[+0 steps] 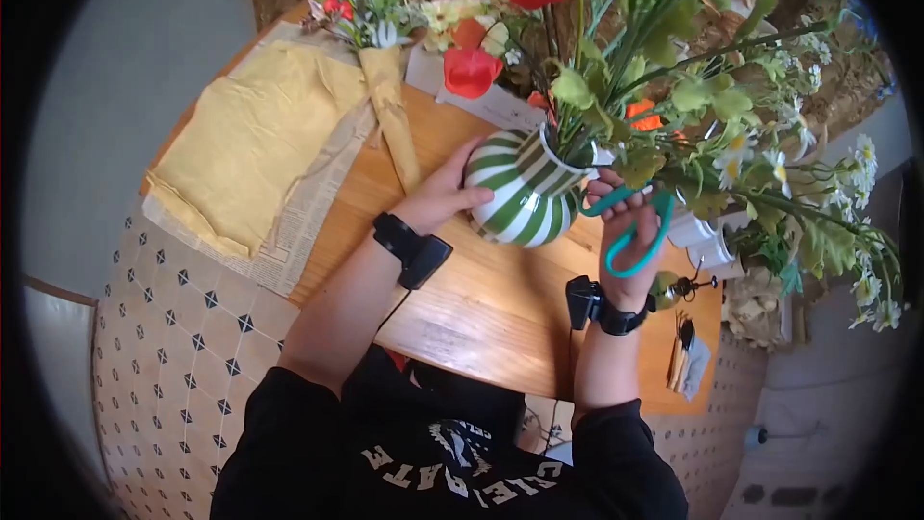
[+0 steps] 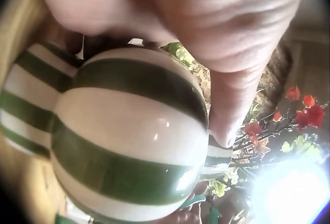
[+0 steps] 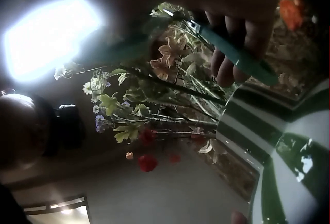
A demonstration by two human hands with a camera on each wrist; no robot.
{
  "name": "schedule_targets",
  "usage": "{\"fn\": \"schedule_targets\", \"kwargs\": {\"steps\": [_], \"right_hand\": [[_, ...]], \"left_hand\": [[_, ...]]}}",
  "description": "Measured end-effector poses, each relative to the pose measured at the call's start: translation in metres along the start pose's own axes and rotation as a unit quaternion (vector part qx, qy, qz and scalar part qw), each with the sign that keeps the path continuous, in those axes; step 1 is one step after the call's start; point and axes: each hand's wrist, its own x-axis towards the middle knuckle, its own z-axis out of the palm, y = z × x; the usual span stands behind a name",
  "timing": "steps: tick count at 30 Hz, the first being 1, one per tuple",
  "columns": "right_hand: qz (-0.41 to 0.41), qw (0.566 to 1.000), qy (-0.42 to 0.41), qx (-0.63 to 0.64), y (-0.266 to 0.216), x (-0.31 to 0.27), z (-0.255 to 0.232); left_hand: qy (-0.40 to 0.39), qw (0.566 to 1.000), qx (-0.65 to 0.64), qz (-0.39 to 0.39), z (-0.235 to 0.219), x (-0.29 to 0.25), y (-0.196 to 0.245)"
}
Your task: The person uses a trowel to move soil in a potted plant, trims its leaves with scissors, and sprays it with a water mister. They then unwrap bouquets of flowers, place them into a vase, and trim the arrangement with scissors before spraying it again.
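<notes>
A round green-and-white striped vase (image 1: 525,197) stands upright on the wooden table, full of flowers: red poppies (image 1: 472,72), daisies (image 1: 731,169) and leafy stems. My left hand (image 1: 443,195) grips its left side, thumb on the near face and fingers behind; the left wrist view shows that thumb (image 2: 229,110) close over the stripes. Right of the vase mouth, my right hand (image 1: 630,246) holds green-handled scissors (image 1: 664,217). In the right wrist view, the scissors' handle (image 3: 240,61) passes near the vase neck (image 3: 247,115). Leaves hide the blades in the head view.
Crumpled yellow wrapping paper (image 1: 260,116) lies over newspaper (image 1: 313,202) on the left. Beside it is a wrapped bouquet (image 1: 390,111). White containers (image 1: 707,241) stand to the right, and small tools (image 1: 681,356) lie near the table's right edge.
</notes>
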Motion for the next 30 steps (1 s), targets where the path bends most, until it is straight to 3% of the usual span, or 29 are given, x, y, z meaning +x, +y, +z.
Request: {"fn": "schedule_targets", "kwargs": {"steps": [5,10,14,19,30], "right_hand": [[0.038,0.992,0.039,-0.113,-0.018,-0.022,0.021],[0.097,0.973,0.058,-0.201,-0.034,-0.072,0.007],[0.217,0.942,-0.049,-0.253,-0.055,-0.101,0.008],[0.193,0.952,-0.127,-0.203,-0.054,-0.081,0.042],[0.203,0.949,-0.019,-0.240,-0.011,-0.050,0.089]], "left_hand": [[0.004,1.000,0.015,-0.014,0.000,0.000,0.001],[0.004,1.000,-0.009,-0.008,-0.003,0.001,-0.003],[0.025,0.999,-0.005,-0.023,-0.004,0.001,-0.003],[0.031,0.999,-0.017,-0.021,-0.005,0.001,-0.003],[0.016,0.999,-0.027,-0.021,-0.003,0.001,0.003]]}}
